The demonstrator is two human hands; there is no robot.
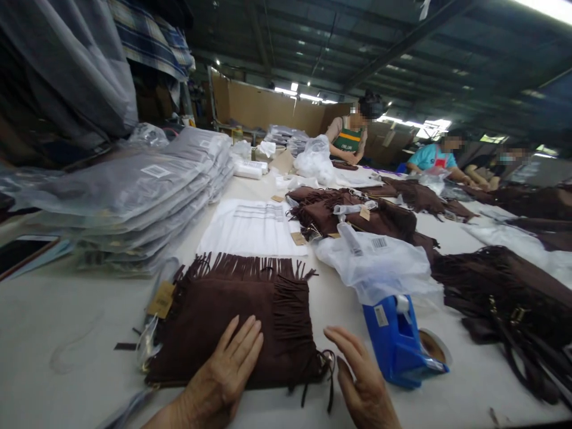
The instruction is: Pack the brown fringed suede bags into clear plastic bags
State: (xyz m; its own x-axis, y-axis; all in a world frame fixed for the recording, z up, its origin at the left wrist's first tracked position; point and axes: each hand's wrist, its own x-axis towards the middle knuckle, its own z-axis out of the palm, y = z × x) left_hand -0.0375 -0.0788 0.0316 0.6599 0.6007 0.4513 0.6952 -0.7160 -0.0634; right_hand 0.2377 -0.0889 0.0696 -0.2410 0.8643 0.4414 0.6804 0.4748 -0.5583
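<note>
A dark brown fringed bag [210, 310] lies flat on the white table in front of me, its fringe spread along the far edge and down the right side. My left hand [230, 363] rests flat on the bag, fingers stretched out. Just right of the bag, my right hand [360, 378] is held with thumb and fingers apart and nothing in it. A tan tag [161, 300] and a clear plastic loop sit at the bag's left edge. Beyond the fringe lies a white printed sheet [250, 226].
A blue tape dispenser [391, 342] stands right of my right hand, with plastic bags [379, 262] behind it. Stacked bagged goods [152, 185] rise at left, near a phone [27, 253]. More brown bags [513, 286] lie at right. Several co-workers work along the far side.
</note>
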